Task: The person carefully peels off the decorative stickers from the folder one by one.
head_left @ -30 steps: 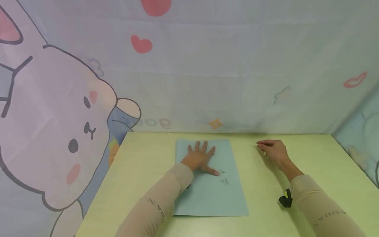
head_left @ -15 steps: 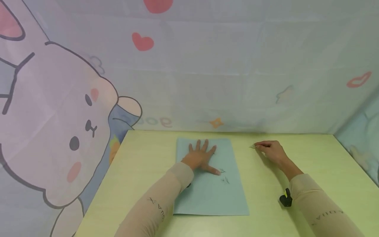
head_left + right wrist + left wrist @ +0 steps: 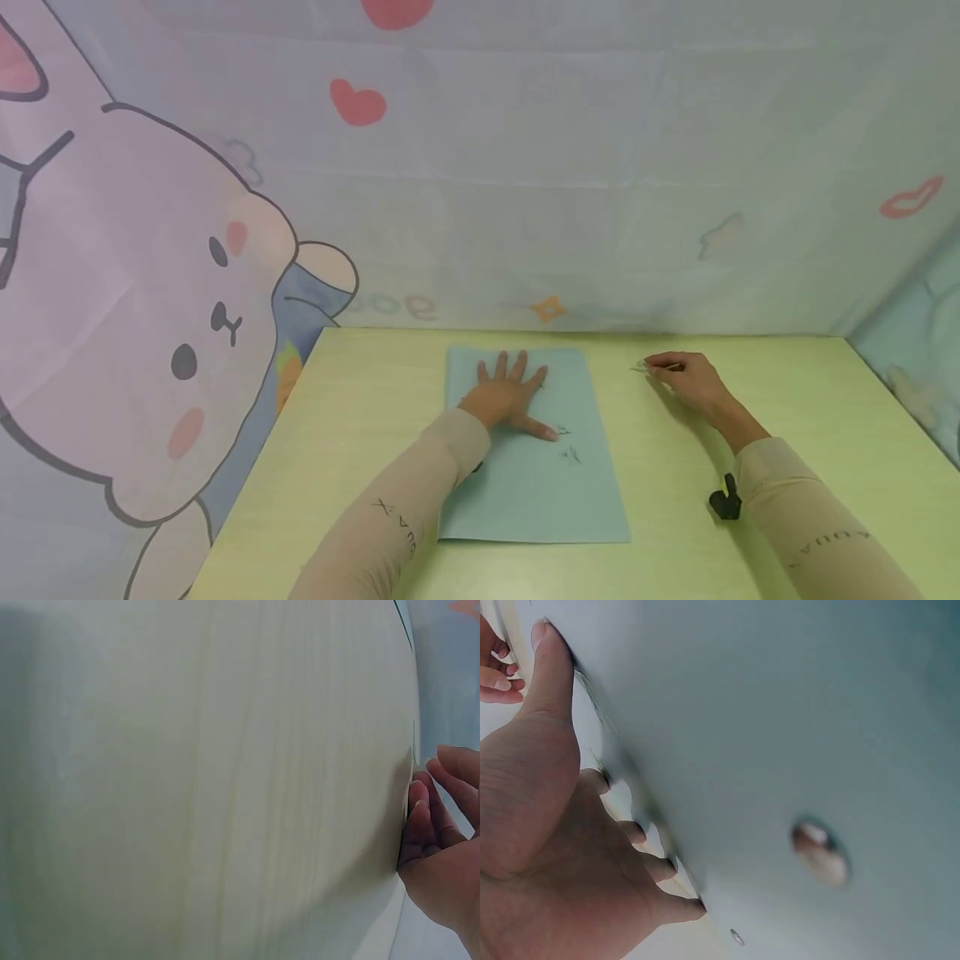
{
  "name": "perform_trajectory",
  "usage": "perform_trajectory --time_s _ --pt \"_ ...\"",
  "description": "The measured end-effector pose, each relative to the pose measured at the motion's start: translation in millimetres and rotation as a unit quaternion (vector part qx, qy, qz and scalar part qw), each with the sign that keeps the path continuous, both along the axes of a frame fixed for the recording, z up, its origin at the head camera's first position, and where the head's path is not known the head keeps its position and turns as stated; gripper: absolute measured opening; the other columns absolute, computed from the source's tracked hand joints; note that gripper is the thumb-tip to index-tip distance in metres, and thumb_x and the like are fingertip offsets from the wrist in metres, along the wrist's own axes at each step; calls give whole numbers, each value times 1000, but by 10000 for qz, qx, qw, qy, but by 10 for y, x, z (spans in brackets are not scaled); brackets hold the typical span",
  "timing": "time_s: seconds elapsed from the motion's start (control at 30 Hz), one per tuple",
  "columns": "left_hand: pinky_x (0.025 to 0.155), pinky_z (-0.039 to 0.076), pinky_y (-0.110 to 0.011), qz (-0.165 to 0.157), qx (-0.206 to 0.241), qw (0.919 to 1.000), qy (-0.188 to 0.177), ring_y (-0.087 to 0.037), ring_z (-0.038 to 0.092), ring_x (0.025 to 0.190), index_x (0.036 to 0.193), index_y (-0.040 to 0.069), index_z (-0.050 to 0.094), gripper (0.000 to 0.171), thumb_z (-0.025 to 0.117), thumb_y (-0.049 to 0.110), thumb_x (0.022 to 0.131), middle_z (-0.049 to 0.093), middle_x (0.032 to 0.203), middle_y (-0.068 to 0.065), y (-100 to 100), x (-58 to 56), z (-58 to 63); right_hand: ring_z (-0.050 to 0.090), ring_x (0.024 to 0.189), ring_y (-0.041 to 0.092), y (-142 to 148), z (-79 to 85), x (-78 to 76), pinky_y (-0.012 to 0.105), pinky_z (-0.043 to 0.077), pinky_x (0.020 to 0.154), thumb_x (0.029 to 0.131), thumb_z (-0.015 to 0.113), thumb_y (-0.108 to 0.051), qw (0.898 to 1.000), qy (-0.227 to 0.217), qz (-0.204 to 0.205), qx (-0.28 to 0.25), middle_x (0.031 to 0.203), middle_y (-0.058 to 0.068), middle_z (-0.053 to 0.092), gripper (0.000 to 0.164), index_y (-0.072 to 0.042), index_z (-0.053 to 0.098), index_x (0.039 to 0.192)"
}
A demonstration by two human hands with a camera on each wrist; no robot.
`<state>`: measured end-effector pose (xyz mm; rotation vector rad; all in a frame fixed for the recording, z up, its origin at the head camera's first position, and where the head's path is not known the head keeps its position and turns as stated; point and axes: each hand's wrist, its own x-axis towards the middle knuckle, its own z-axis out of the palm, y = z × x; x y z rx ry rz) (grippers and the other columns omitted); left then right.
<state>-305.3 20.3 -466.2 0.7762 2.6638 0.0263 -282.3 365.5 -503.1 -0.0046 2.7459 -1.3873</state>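
A pale blue folder-like cover with a few dark pen-like marks lies on the table. My left hand rests on its upper part, fingers spread wide and thumb stretched toward the marks. The left wrist view shows the same hand with its fingertips on the blue surface. To the right of the cover, my right hand pinches a small, pale, thin thing close over the table; its exact kind I cannot tell. In the right wrist view the right hand's fingers are bent together near the tabletop.
The pale yellow table ends at the back against a hanging cloth printed with hearts and a large rabbit. Two shiny oval spots, one of them an eyelet-like spot, show on the blue surface. A small black device sits by the right sleeve.
My right hand has shifted slightly left, and the small pale thing now shows at its fingertips. The left hand and the blue cover have stayed in place.
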Motion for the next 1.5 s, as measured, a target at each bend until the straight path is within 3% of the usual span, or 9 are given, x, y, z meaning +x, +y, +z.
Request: perform_trajectory --time_s 0.2,0.43,0.7,0.87,1.17,1.37,1.5 --pt "124 8 -72 -57 -19 10000 26 -46 -3 162 172 26 15 116 70 78 85 -1 178 -15 -22 11 -7 59 124 40 -20 -52 24 42 53 92 111 58 -23 9999 70 -73 -69 140 25 62 44 1 59 148" --pt "123 7 -72 9 -82 10000 14 -46 -4 161 173 26 12 118 68 81 84 -3 178 -14 -74 -13 -25 61 124 42 -119 -51 20 33 54 86 111 59 -23 9982 365 -466 -31 137 27 63 45 3 59 148" --pt "123 10 -72 -2 -3 10000 78 -46 -1 162 173 28 14 119 68 84 82 0 178 -15 -91 -104 -117 63 96 23 -232 -86 5 27 52 67 108 64 -25 9938 660 -900 -19 115 18 67 43 3 66 140" --pt "123 10 -73 -30 161 9999 17 -46 0 161 173 28 13 119 69 83 83 3 178 -15 -120 -138 -80 65 85 22 -287 -110 24 27 50 61 108 64 -25 9927 686 -962 -241 109 19 68 43 3 66 140" --pt "123 12 -73 46 326 9993 165 -42 7 162 172 28 16 114 69 79 86 11 178 -13 -305 -244 156 67 86 25 -456 -89 -22 26 51 63 106 69 -32 9906 793 -811 -760 110 18 68 47 -1 67 141" --pt "124 4 -71 205 229 9995 -103 -42 0 163 172 27 18 112 69 78 87 6 178 -13 -431 -229 90 67 86 28 -616 -124 -49 29 53 66 105 70 -30 9915 780 -497 -918 109 20 69 49 0 65 143" --pt "124 2 -70 235 63 9997 -86 -41 -2 163 172 29 17 113 68 81 86 4 178 -13 -460 -203 27 66 83 30 -773 -138 -103 29 54 64 105 71 -28 9915 815 -215 -991 107 19 68 49 0 63 145"
